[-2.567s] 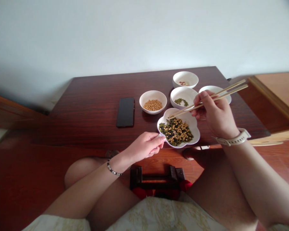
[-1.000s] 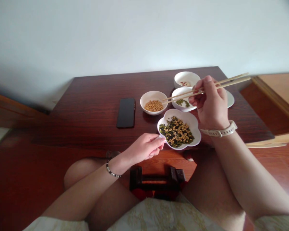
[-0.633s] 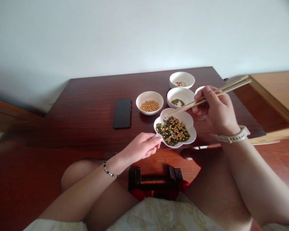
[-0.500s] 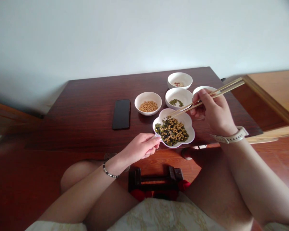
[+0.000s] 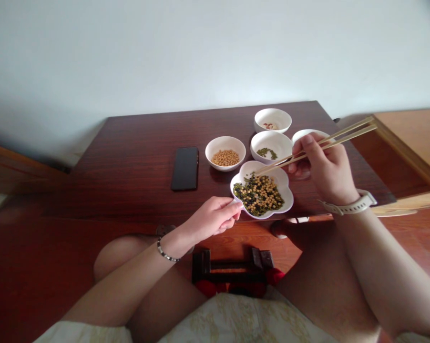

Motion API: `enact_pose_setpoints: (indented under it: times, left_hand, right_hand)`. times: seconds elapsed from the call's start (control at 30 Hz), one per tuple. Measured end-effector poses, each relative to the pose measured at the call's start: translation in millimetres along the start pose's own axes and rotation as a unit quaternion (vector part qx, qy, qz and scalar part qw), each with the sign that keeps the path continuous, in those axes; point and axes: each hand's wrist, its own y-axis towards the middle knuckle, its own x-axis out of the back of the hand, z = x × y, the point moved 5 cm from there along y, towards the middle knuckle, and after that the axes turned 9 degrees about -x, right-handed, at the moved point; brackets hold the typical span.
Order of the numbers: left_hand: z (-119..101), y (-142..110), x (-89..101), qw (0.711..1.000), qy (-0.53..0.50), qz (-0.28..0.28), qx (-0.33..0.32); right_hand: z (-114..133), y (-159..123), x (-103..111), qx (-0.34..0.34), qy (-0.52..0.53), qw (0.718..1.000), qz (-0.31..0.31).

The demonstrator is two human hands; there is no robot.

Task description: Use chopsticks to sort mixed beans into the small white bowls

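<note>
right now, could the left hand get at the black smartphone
Probably yes: nothing visible stands between the left hand and the black smartphone, though the hand would likely have to let go of the flower-shaped bowl first.

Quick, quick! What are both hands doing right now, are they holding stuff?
Left hand: closed, holding the flower-shaped dish of mixed beans.
Right hand: closed, holding a pair of chopsticks.

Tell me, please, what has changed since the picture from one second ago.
The right hand has moved the chopsticks nearer and rightward, from the bowl of tan beans to the flower-shaped dish. Nothing was visibly let go. The left hand still holds the dish; the phone stayed put.
</note>
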Motion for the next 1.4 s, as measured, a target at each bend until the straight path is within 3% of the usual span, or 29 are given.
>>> enact_pose_setpoints:
  times: [0.53,0.8,1.1,1.4]
  left_hand:
    - [5,1,-3.3,1.000,-0.008,-0.015,-0.013]
    - [1,1,1.3,1.000,0.006,0.029,-0.002]
    - [9,3,-1.7,1.000,-0.004,-0.011,-0.016]
    - [1,0,-4.3,1.000,0.014,-0.016,-0.011]
  right_hand:
    - [1,-12,9,-0.015,-0.002,1.000,0.000]
    - [-5,-10,10,-0.037,0.006,0.999,-0.002]
    - [-8,-9,11,-0.059,0.015,0.998,0.013]
    - [-4,-11,9,-0.054,0.011,0.998,0.008]
